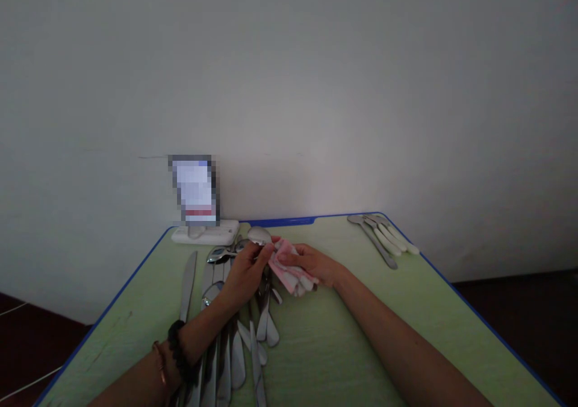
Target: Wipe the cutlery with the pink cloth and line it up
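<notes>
In front of me, my left hand [246, 274] is closed on a metal spoon [259, 235], whose bowl shows above the fingers. My right hand [311, 262] grips a pink and white cloth [291, 271], which it presses against the spoon's handle side. Most of the handle is hidden by the cloth and fingers. Under and beside my left forearm lies a pile of metal cutlery [238, 359], with several spoons and handles overlapping. A table knife [188, 283] rests at the pile's left edge.
At the far right of the green table [325, 359] lie a metal spoon [377, 245] and several pieces with cream handles [392, 241]. A phone [195, 190] with a blurred screen stands on a white base [205, 232] at the back left. A grey wall [316, 94] rises behind.
</notes>
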`<state>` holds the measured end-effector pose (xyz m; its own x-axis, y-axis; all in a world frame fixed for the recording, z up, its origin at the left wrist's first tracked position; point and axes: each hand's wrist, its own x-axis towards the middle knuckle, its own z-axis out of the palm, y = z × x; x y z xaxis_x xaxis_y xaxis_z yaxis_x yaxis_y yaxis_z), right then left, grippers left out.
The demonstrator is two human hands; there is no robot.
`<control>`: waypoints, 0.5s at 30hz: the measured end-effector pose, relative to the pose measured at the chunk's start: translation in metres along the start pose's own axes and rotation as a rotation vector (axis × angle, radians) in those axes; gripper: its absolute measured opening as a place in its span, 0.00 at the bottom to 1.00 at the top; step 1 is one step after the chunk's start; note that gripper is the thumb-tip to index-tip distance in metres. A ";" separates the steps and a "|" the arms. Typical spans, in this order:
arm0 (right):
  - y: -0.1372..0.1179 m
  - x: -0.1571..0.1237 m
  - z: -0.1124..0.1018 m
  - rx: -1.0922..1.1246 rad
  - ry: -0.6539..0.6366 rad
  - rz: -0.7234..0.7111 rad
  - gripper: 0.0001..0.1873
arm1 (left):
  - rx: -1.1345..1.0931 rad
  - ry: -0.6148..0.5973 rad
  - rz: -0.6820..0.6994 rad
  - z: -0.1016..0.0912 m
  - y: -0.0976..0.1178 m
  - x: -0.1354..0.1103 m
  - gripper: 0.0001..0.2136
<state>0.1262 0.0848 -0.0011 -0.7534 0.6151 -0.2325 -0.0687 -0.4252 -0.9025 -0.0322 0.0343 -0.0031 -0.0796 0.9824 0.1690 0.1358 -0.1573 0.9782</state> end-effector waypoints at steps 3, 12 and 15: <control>-0.001 -0.001 0.001 -0.013 0.028 0.005 0.20 | -0.052 0.022 -0.015 0.002 0.001 0.000 0.18; -0.002 -0.003 -0.001 -0.027 0.044 0.042 0.19 | -0.227 0.049 -0.067 0.004 0.008 -0.006 0.21; -0.002 -0.003 -0.001 -0.036 0.049 0.030 0.18 | -0.210 0.050 -0.084 0.003 0.007 -0.006 0.21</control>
<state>0.1291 0.0840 0.0008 -0.7221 0.6342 -0.2763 -0.0221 -0.4204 -0.9071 -0.0276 0.0275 0.0024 -0.1312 0.9876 0.0866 -0.0810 -0.0978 0.9919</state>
